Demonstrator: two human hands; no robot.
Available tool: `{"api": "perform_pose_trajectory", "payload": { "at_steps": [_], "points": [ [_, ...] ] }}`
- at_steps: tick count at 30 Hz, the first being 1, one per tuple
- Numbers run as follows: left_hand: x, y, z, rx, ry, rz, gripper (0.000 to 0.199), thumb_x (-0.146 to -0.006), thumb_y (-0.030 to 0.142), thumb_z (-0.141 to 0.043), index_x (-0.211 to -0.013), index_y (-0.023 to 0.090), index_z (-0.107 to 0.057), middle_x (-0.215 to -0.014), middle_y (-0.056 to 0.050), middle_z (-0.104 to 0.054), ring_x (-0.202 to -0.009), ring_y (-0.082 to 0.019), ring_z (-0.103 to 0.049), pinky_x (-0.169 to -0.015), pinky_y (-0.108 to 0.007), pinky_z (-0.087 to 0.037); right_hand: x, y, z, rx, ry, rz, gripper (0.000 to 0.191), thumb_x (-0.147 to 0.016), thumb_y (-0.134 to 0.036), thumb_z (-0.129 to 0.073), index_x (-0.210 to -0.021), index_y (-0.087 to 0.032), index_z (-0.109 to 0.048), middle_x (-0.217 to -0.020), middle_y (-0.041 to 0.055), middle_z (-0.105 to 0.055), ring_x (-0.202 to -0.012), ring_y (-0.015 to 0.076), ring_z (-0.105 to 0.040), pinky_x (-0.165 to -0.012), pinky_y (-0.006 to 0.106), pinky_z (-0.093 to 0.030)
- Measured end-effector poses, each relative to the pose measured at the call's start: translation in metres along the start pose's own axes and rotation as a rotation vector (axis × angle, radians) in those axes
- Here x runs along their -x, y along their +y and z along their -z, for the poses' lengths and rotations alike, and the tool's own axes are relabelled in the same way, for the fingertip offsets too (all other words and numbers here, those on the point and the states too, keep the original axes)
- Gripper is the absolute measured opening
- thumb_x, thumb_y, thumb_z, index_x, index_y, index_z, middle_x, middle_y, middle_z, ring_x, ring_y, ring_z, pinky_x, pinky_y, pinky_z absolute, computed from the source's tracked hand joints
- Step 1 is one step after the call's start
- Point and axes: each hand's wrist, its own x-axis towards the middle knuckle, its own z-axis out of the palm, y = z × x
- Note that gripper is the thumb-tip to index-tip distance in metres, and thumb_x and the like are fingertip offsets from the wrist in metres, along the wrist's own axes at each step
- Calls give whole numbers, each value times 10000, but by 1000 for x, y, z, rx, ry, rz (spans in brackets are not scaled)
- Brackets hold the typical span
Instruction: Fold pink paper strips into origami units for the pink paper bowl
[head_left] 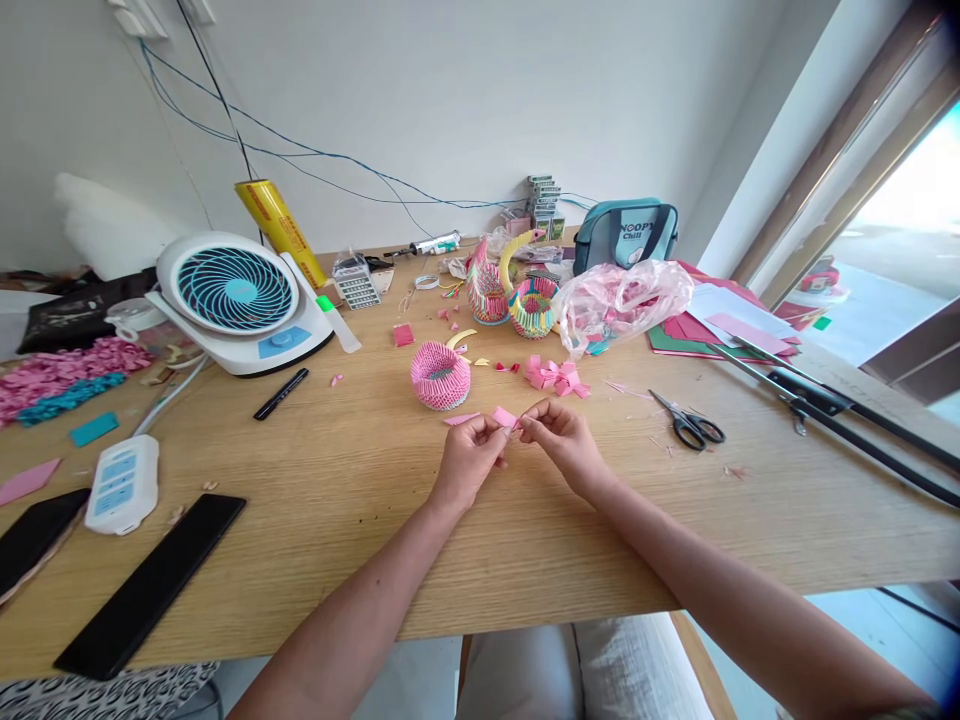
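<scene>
Between my two hands is a small pink piece of paper, held near the table's middle. My left hand pinches it from the left, and my right hand closes on its right end; the fingertips nearly meet. Just beyond my left hand stands a pink woven-looking folded-paper basket, with a curved yellow paper piece behind it. A pile of folded pink paper pieces lies beyond my right hand. Under the left fingers, another flat pink strip rests on the wood.
Scissors and a paper trimmer lie to the right. Two paper swans and a plastic bag stand behind. On the left are a fan, a marker, a power strip and a black slab.
</scene>
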Motion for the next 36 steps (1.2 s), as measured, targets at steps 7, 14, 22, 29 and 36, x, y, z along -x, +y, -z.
{"api": "perform_pose_trajectory", "payload": {
  "at_steps": [7, 14, 22, 29, 36],
  "points": [
    [3, -1, -1, -29, -63, -23, 216, -767, 344, -643, -676, 154, -593, -637, 25, -477, -552, -85, -445, -456, -192, -503, 1, -1, -1, -55, 27, -43, 328, -715, -452, -751, -728, -185, -561, -651, -26, -565, -591, 104, -513, -601, 256, -424],
    [3, -4, -1, -85, -32, -34, 262, -763, 406, -670, -750, 145, -670, -586, 33, -443, -541, -90, -415, -458, -203, -511, 1, 1, 0, -18, -17, 6, 312, -733, -457, -740, -776, -194, -578, -710, -12, -569, -634, 116, -518, -601, 261, -424],
    [2, 2, 2, -39, -52, -9, 258, -771, 383, -674, -755, 126, -689, -604, 27, -436, -547, -79, -416, -454, -182, -490, 1, -3, 2, -135, -79, -4, 317, -711, -380, -782, -927, -222, -612, -793, -13, -594, -727, 121, -555, -690, 270, -474],
    [1, 0, 3, -112, -76, -69, 260, -785, 393, -660, -814, 140, -713, -612, 20, -469, -563, -91, -426, -478, -203, -516, 1, 0, 2, -127, -51, -29, 361, -695, -399, -785, -940, -213, -597, -772, -17, -587, -716, 122, -543, -678, 273, -450],
    [3, 0, 2, -260, 1, -208, 265, -788, 385, -648, -651, 160, -622, -557, 31, -475, -519, -93, -426, -484, -197, -456, 2, 1, -1, -68, -3, -21, 378, -714, -434, -746, -964, -205, -579, -737, -32, -545, -668, 113, -507, -618, 253, -413]
  ]
}}
